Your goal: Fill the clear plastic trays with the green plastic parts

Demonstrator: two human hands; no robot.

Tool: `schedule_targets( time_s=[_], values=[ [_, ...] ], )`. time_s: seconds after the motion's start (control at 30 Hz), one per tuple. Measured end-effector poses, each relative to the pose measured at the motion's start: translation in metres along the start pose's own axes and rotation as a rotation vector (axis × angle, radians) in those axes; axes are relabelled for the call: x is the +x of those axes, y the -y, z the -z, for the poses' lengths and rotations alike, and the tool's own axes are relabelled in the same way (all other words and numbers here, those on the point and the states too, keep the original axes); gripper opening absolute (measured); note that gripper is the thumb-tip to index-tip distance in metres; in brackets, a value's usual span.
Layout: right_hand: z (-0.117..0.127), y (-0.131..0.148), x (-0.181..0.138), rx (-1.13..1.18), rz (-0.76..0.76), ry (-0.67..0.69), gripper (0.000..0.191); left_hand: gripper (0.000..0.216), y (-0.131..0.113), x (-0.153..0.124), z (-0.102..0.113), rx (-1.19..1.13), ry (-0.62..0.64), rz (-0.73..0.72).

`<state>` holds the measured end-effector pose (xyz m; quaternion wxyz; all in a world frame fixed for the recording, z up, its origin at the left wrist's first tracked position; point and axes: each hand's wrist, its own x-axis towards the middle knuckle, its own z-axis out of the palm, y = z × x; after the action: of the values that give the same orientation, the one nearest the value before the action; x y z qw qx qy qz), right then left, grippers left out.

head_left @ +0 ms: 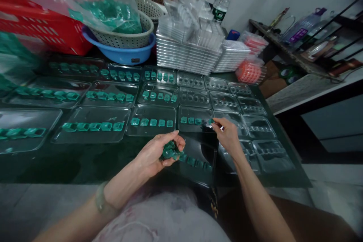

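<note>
My left hand [160,149] is cupped round several small green translucent plastic pieces [170,151], just above the near edge of the trays. Between thumb and fingertips, my right hand [227,132] pinches one green piece [211,121] at the right end of a clear plastic tray [195,128]. Three green pieces [191,121] sit in that tray's row, with a gap before the pinched one. Below it, a nearer tray holds a slanting row of green pieces [195,162], partly hidden by my left hand.
Trays with green rows [107,96] spread to the left; trays without green [259,126] lie right. Behind stand stacked clear trays [184,53], a blue basin [119,51] under a pale colander [121,39], a red basket [51,30], bagged orange-red items [249,70] and a bottle [222,2].
</note>
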<state>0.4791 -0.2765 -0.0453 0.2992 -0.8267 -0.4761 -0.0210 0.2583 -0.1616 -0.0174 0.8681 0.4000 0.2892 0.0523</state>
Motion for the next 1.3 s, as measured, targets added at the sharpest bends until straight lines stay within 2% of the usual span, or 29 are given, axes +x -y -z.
schedule_targets(
  time_s=[0.13, 0.27, 0.53, 0.73, 1.03, 1.2, 1.3],
  values=[
    [-0.003, 0.006, 0.008, -0.177, 0.064, 0.046, 0.022, 0.031, -0.004, -0.002, -0.002, 0.041, -0.066, -0.006],
    [-0.003, 0.009, 0.013, -0.246, 0.107, 0.117, 0.021, 0.032, -0.005, -0.003, -0.001, 0.04, -0.066, -0.001],
    [-0.002, 0.011, 0.021, -0.176, 0.103, 0.15, 0.019, 0.031, -0.007, -0.004, -0.002, 0.041, -0.081, 0.007],
    [-0.003, 0.009, 0.023, -0.136, 0.182, 0.182, 0.02, 0.029, -0.01, -0.005, -0.002, 0.055, -0.067, -0.004],
    [0.0, 0.018, 0.031, -0.336, 0.277, 0.266, 0.02, 0.027, -0.011, -0.005, -0.003, 0.064, -0.072, 0.013],
    [-0.005, 0.006, 0.034, -0.125, 0.209, 0.27, 0.018, 0.024, -0.011, -0.007, -0.003, 0.057, -0.076, 0.008],
    [-0.008, -0.005, 0.033, 0.037, 0.166, 0.211, 0.018, 0.021, -0.012, -0.007, -0.004, 0.039, -0.085, -0.003]
  ],
)
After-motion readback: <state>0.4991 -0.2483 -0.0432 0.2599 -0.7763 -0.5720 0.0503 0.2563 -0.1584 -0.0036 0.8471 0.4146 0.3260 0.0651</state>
